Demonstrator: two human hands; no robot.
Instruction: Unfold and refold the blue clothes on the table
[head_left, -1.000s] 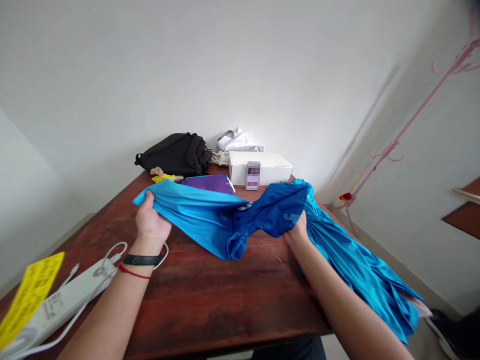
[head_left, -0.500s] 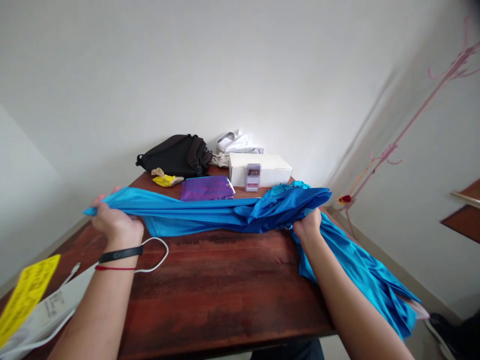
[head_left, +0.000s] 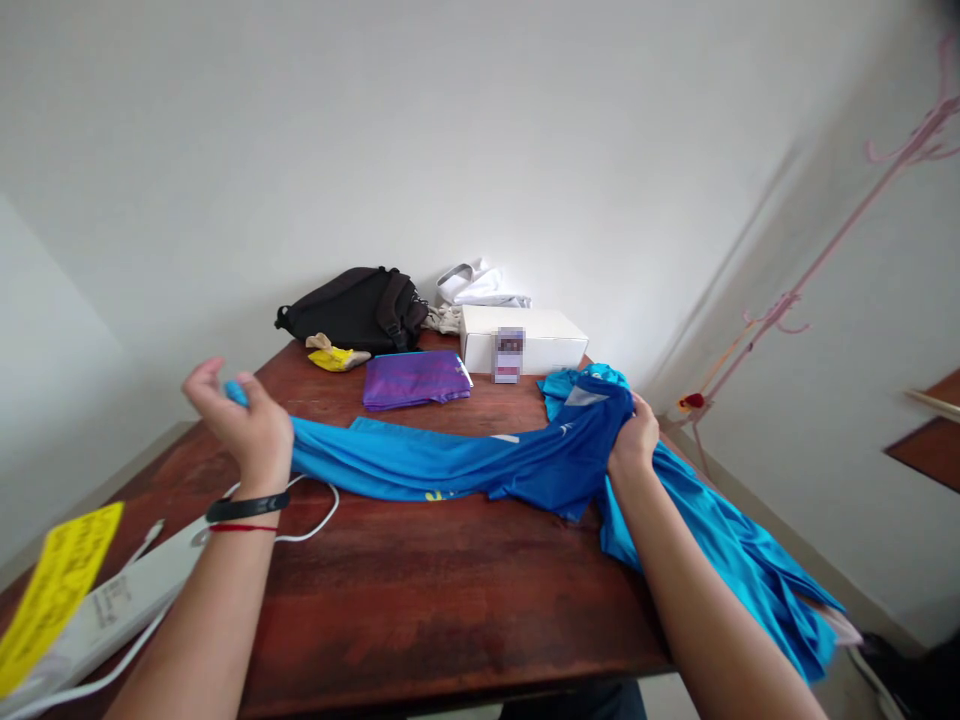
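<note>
A long blue garment (head_left: 450, 462) stretches across the dark wooden table (head_left: 420, 590) and spills over its right edge. My left hand (head_left: 244, 425) is raised above the table's left side, fingers closed on one end of the blue garment. My right hand (head_left: 634, 440) grips a bunched, darker blue part of the same garment near the table's right side. A black band and a red string sit on my left wrist.
At the back stand a black bag (head_left: 352, 308), a white box (head_left: 521, 338), white cloth (head_left: 480, 285), a folded purple cloth (head_left: 415, 378) and a yellow item (head_left: 335, 357). A white power strip (head_left: 112, 605) with cable and yellow tag (head_left: 52, 590) lies front left. A pink coat stand (head_left: 825, 240) is right.
My hands first drew apart, pulling the blue garment out straight. My left hand has since lifted and turned; my right hand has regripped the bunched part, and the cloth has sunk onto the table.
</note>
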